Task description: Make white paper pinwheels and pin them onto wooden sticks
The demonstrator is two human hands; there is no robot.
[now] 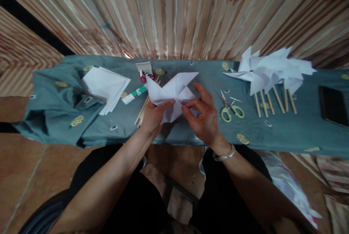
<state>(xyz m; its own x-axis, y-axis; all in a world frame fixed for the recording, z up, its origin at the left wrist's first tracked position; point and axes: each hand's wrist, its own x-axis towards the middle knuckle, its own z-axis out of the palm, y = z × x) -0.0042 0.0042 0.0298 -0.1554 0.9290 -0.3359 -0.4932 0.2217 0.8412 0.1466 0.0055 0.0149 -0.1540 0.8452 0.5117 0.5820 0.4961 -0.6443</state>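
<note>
A white paper pinwheel [174, 90] is held up over the middle of the cloth-covered table. My left hand [155, 115] grips it from the lower left, the thumb lying near its centre and the other fingers hidden behind the paper. On the right side, my right hand [203, 114] pinches with thumb and index finger at the paper close to the centre. Whether a pin is in that pinch is too small to tell. Under the pinwheel's left side lie several thin wooden sticks [142, 112], beside a green and white glue stick [135, 94].
A small red and white box of pins [145, 71] stands open behind the glue stick. Stacked white paper [105, 86] lies left. Green-handled scissors [230, 110] rest right of my hands, then several finished pinwheels on sticks [272, 70] and a black phone [333, 104]. Corrugated sheeting [174, 15] rises behind.
</note>
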